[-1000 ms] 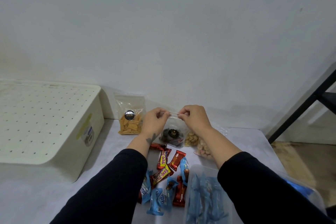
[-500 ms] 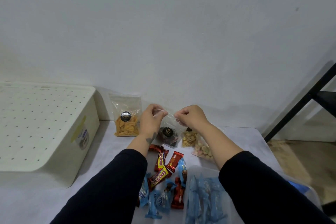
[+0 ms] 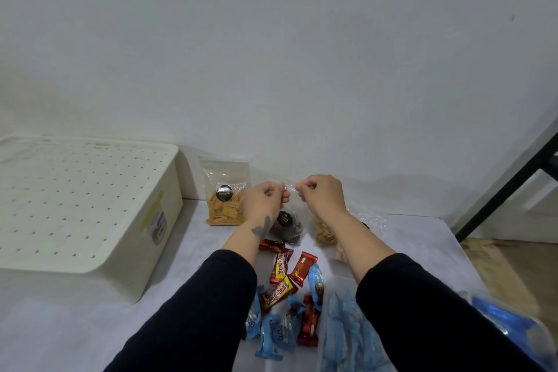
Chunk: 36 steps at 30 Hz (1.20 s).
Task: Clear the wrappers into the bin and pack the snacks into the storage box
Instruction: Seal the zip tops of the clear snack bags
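My left hand (image 3: 265, 201) and my right hand (image 3: 321, 196) pinch the top edge of a clear zip bag of dark snacks (image 3: 288, 224) and hold it upright over the white table. Their fingertips are nearly touching. A clear bag of orange sticks (image 3: 225, 205) leans on the wall to the left. Pale snack bags (image 3: 324, 234) lie behind my right wrist, partly hidden. Red and blue wrapped bars (image 3: 290, 290) lie scattered between my forearms. A clear box (image 3: 344, 338) holding blue packets sits at the bottom right.
A cream perforated storage box (image 3: 78, 211) stands upside down on the left of the table (image 3: 75, 326). A black metal frame (image 3: 513, 178) leans at the right beyond the table edge, above a wooden floor. The wall runs close behind the snacks.
My hands have come closer together along the top edge of the dark snack bag. The other snacks lie as before.
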{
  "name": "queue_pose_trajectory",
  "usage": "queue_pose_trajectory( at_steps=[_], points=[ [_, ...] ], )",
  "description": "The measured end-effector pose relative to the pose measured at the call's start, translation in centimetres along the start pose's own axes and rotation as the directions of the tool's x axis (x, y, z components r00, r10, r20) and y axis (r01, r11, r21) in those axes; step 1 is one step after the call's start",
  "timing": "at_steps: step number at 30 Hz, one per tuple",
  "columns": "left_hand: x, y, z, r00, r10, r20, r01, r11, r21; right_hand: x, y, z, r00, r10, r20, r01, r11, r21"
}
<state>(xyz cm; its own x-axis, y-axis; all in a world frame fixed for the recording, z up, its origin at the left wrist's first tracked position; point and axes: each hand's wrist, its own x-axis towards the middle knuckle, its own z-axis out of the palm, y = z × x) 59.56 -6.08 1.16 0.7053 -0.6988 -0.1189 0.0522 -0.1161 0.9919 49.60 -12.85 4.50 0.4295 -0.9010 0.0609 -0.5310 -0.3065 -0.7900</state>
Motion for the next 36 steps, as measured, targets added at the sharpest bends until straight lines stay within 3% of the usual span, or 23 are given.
queue_pose_trajectory(
  at_steps=[5,9,12,17,26,29,36],
  points=[
    [-0.3,0.1,-0.4,0.999,0.023,-0.028,-0.024,1.000,-0.020,0.0,0.1,0.2,0.997,-0.022,0.075,0.018,0.999,0.044],
    [0.1,-1.1,-1.0,0.991,0.121,-0.050,-0.110,0.975,0.191,0.0,1.4,0.2,0.984,0.050,0.171,-0.059,0.997,0.043],
    [0.9,-2.3,-1.5,0.993,0.059,-0.104,-0.034,0.973,0.230,0.4,1.8,0.7,0.995,0.035,0.093,-0.038,0.999,0.027],
    [1.9,-3.3,-1.6,0.999,0.042,-0.006,-0.040,0.973,0.229,1.9,0.8,1.9,0.998,0.068,0.019,-0.070,0.979,0.189],
    [3.5,-3.1,-3.0,0.991,0.064,-0.116,-0.030,0.962,0.272,4.4,0.0,4.3,0.994,0.064,-0.086,-0.049,0.986,0.159],
    [3.3,-2.9,-3.0,0.980,0.106,-0.169,-0.039,0.932,0.361,4.2,0.3,3.7,0.989,0.112,-0.100,-0.097,0.984,0.150],
    [1.9,-2.5,1.1,0.997,-0.001,0.073,-0.030,0.906,0.422,2.2,3.3,0.0,0.971,0.212,-0.108,-0.206,0.976,0.068]
  ],
)
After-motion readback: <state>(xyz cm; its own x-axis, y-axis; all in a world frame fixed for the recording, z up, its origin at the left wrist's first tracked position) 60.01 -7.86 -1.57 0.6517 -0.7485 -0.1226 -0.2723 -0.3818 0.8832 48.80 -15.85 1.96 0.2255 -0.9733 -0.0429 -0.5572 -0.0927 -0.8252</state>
